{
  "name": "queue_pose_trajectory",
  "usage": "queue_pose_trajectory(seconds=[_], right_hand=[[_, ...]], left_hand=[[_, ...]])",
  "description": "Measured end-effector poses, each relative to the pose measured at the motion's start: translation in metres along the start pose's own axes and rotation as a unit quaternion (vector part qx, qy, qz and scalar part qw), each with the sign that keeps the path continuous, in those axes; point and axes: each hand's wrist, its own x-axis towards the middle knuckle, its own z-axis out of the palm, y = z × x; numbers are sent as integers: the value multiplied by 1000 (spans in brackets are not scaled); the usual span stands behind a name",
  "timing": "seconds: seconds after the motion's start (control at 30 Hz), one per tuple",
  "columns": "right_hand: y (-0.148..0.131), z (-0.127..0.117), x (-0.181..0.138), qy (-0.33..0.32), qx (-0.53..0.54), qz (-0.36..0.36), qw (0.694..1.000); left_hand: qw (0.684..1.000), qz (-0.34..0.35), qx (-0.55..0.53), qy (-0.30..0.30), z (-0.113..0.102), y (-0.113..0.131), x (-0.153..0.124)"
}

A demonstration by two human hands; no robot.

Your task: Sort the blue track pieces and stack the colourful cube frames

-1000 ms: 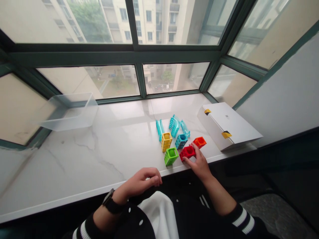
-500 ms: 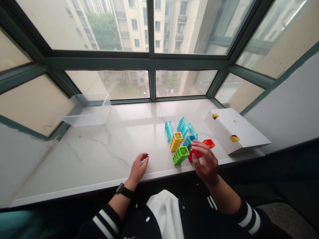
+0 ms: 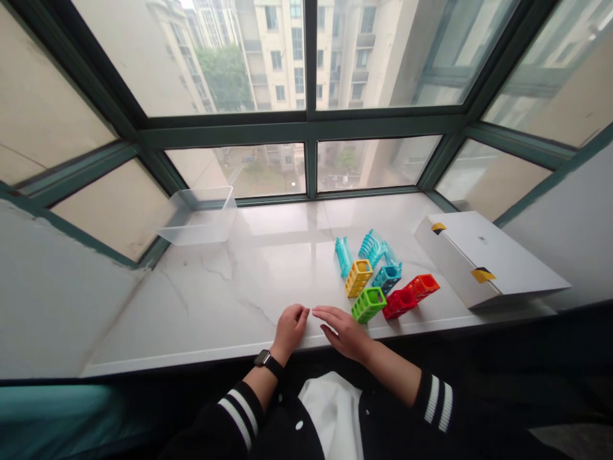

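My left hand (image 3: 291, 327), a watch on its wrist, rests near the sill's front edge with its fingers curled in and nothing visible in them. Just right of it is my right hand (image 3: 347, 333), fingers stretched toward the left hand, thumb apart, holding nothing. Beyond the right hand stands a green hollow toy block tower (image 3: 368, 305). Behind that is a yellow one (image 3: 359, 278), with a blue one (image 3: 386, 279) beside it. A red block piece (image 3: 400, 303) and an orange-red one (image 3: 424, 287) stand close together at the right.
Translucent teal toy track pieces (image 3: 372, 248) lie behind the blocks. At the back left of the marble sill (image 3: 230, 287) sits a clear plastic bin (image 3: 204, 233). A white box (image 3: 498, 255) with yellow-black tabs is at the right. Window frames (image 3: 230, 131) border the sill.
My right hand has left the red blocks and moved left, near my left hand. The red blocks now show fully. The left hand's fingers look more closed, and the view has shifted left.
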Motion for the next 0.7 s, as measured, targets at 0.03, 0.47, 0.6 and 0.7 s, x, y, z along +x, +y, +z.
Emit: queue_pose_trajectory(seconds=[0.03, 0.47, 0.6, 0.7], right_hand=[[10, 8, -6, -13, -6, 11, 1000], [45, 41, -34, -37, -22, 54, 998], [44, 40, -33, -34, -12, 65, 997], [43, 39, -32, -32, -5, 70, 997]], left_hand=[[1000, 2, 6, 0, 0, 0, 0], [998, 15, 54, -24, 0, 0, 2], [996, 33, 67, -46, 1, -4, 1], [997, 23, 65, -47, 1, -5, -1]])
